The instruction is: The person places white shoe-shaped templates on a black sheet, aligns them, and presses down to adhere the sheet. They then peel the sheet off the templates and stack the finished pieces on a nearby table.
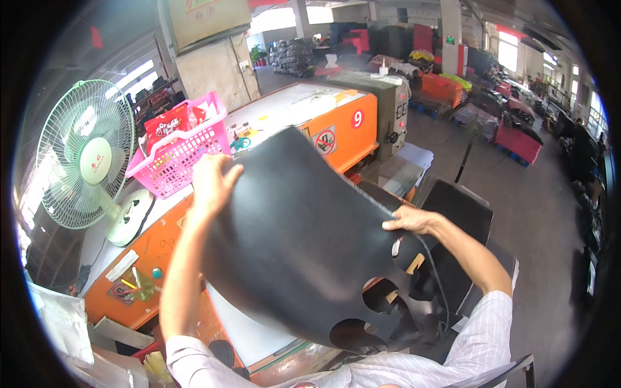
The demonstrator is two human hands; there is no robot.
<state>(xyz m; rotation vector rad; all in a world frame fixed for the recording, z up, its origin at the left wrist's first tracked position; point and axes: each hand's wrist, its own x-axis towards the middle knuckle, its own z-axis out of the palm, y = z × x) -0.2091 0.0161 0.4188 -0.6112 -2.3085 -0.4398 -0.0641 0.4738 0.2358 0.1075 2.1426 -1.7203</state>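
Note:
A large black sheet [291, 213], smooth like leather or rubber, hangs between my two hands in front of my body. My left hand [213, 181] grips its upper left edge, with the thumb showing on the near face. On the right edge, my right hand [414, 220] pinches the sheet between thumb and fingers. Several rounded holes are cut through the sheet's lower right part, near my shirt. Its upper corner rises in front of an orange machine [349, 129]. The fingertips behind the sheet are hidden.
At the left stand a pale green fan [96, 161] and a pink plastic basket [171, 155] holding red packets. A grey control box [388, 103] adjoins the machine. More black sheets [456, 213] lie to the right, beyond my right hand. Stacks of coloured material [517, 139] stand on the floor farther off.

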